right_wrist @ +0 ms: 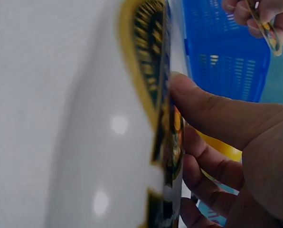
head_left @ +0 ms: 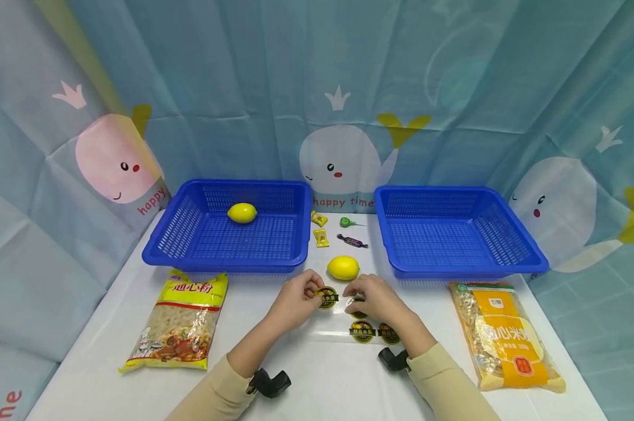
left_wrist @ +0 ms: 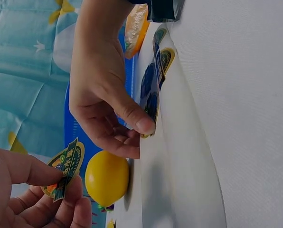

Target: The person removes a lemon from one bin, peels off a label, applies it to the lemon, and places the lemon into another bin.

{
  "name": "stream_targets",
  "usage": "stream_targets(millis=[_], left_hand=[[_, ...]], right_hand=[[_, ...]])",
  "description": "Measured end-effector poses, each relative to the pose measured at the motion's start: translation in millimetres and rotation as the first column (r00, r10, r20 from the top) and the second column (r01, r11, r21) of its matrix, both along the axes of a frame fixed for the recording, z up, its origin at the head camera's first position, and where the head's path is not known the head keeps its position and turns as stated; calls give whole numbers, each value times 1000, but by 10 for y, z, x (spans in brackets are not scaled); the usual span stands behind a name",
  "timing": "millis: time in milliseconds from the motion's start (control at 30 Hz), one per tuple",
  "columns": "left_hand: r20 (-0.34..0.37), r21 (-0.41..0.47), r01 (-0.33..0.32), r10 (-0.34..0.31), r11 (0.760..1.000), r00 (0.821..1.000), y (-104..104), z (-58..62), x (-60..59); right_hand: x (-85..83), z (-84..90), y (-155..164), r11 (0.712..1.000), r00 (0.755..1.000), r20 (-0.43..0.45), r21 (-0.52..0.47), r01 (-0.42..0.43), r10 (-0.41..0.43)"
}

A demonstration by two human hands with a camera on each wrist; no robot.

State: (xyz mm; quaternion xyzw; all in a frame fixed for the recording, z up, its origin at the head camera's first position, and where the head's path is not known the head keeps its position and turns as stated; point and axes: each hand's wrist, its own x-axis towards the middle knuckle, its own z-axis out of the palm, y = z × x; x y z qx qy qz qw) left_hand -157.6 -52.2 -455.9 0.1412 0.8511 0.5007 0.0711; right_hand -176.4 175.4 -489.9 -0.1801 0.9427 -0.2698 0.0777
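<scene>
Your left hand (head_left: 295, 301) pinches round sticker (head_left: 327, 297) (face up, banner crosswise) | your right hand (head_left: 376, 298) pins sticker sheet (head_left: 366, 330), just beside | lemon (head_left: 343, 267) beyond both.

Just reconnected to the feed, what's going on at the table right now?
A person is working with a clear sticker sheet lying on the white table. The left hand pinches one round black-and-yellow sticker already off the sheet, while the right hand holds the sheet's near edge. One lemon sits just beyond the hands; another lemon lies in the left blue basket.
</scene>
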Motion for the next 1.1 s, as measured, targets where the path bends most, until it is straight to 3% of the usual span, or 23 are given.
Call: stream_targets(millis=[167,467,633,867,1100], left_hand=[[8,4,-20,20,1000,1000,-9,7,7],[16,21,-45,45,999,999,-19,30,17],[12,3,-63,63,998,998,-23,31,13],[-9,-18,-92,92,996,996,-23,34,0],[-14,4,-73,73,997,997,-34,8,8]], right_hand=[[-7,-12,8,999,999,27,-18,-27,27],[-27,-97,76,994,993,58,-47,102,-99],[-20,-84,99,989,990,41,-56,134,-132],[-40,5,56,943,962,-23,-207,262,-272],[-173,22,-51,929,938,41,-132,346,-343]])
